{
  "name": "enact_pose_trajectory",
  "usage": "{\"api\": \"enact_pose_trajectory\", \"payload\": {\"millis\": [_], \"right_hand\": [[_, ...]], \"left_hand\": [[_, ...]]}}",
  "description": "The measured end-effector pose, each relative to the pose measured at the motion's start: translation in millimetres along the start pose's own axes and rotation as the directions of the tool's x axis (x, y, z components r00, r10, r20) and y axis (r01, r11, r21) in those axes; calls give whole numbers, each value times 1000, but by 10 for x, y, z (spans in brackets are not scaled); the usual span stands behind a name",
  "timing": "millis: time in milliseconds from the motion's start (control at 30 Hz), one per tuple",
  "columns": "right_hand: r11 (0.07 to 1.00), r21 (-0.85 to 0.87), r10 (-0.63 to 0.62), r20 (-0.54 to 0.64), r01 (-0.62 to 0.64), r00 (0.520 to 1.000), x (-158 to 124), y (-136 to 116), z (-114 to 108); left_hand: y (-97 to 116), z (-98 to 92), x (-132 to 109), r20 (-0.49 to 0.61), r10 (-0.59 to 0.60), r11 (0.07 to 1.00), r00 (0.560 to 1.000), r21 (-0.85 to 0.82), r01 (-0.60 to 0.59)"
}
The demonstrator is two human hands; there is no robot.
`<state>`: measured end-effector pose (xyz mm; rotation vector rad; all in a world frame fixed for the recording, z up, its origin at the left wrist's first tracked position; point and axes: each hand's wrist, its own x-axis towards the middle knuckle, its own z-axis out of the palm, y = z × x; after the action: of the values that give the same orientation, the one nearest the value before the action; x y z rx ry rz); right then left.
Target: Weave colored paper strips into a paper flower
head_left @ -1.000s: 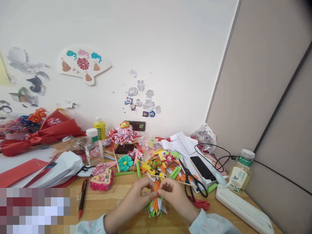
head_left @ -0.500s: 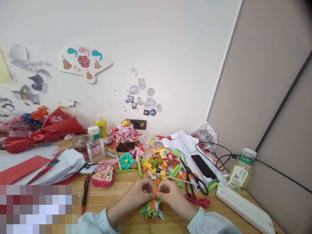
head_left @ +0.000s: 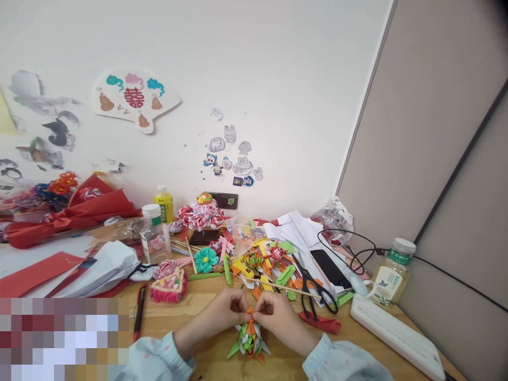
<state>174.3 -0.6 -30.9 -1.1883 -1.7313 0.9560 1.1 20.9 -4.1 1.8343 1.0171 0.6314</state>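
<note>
A folded paper ball (head_left: 251, 341) of green, orange and white strips, with pointed ends sticking out, hangs below my fingertips just over the wooden table. My left hand (head_left: 230, 308) pinches an orange paper strip at its top between thumb and finger. From the other side my right hand (head_left: 270, 310) pinches the same orange strip, its thumb close to the left one. Where the strip runs between the fingertips is partly hidden. A thin wooden stick (head_left: 278, 286) lies just beyond both hands.
Black scissors (head_left: 313, 291) and a red piece (head_left: 320, 321) lie right of my hands. Beyond are a phone (head_left: 329, 267), folded paper pieces, a green flower (head_left: 206, 260) and a triangular box (head_left: 169, 288). A pen (head_left: 139, 312) lies left; a white case (head_left: 397, 336) and bottle (head_left: 395, 272) stand right.
The paper ball has turned a little, and its pointed ends now lie differently. Both hands still pinch the orange strip in nearly the same place.
</note>
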Motion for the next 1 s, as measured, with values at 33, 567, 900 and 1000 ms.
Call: {"api": "enact_pose_trajectory", "payload": {"millis": [33, 567, 900, 1000], "right_hand": [[1000, -26, -7, -7, 7, 1000, -1, -9, -5], [986, 115, 103, 159, -122, 982, -37, -23, -48], [992, 94, 70, 128, -83, 989, -77, -113, -60], [999, 43, 24, 102, -28, 995, -94, -175, -65]], "left_hand": [[-1, -8, -1, 10, 0, 1000, 1000, 2, 0], [37, 62, -15, -4, -26, 1000, 1000, -9, 26], [90, -27, -60, 153, -121, 925, 981, -342, 168], [90, -16, -86, 207, -142, 885, 968, -412, 218]]}}
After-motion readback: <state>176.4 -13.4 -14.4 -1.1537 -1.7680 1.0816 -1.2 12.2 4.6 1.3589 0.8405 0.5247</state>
